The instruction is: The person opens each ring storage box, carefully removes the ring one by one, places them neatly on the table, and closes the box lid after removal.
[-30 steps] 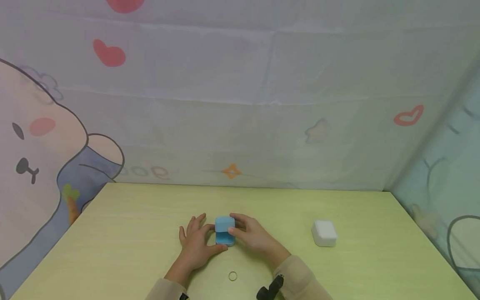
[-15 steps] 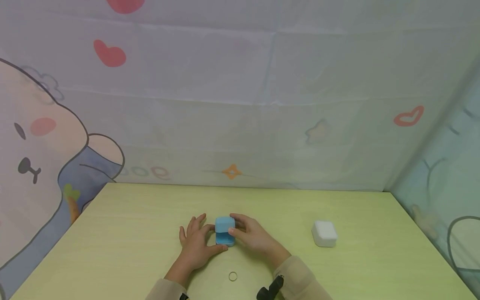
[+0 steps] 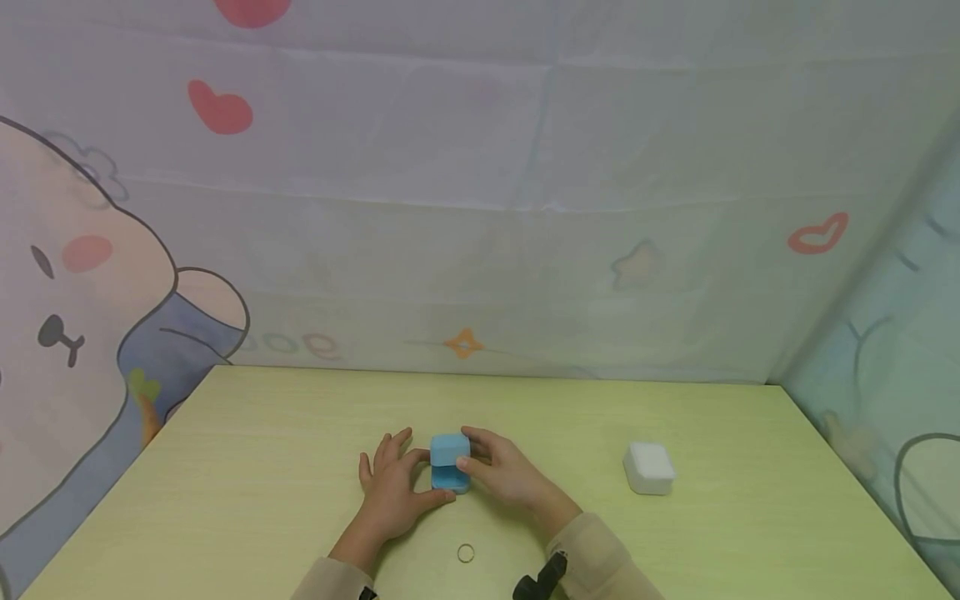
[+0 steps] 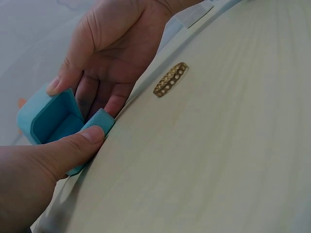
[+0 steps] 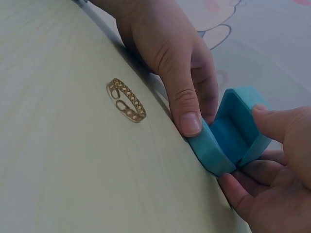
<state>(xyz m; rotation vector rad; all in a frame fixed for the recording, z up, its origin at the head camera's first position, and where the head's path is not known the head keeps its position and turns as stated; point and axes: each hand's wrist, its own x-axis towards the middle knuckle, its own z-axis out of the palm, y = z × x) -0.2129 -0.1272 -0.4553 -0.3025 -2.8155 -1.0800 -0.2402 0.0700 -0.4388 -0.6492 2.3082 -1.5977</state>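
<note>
A small light-blue ring box [image 3: 450, 450] stands on the table with its lid raised, held between both hands. My left hand [image 3: 392, 500] grips its base, thumb along the front edge and a finger at the left side. On the lid, the right hand [image 3: 512, 477] has its thumb at the rim, with the other fingers behind. Inside the box, the blue lining [image 5: 232, 141] shows, and no ring is seen there. A gold-coloured openwork ring [image 4: 171, 80] lies on the table in front of the box, touched by neither hand.
To the right on the pale wooden table [image 3: 285, 417] sits a small white rounded block or box [image 3: 649, 467]. A printed curtain [image 3: 480, 208] hangs behind the table's far edge. Black straps or mounts [image 3: 542, 577] show at the sleeves.
</note>
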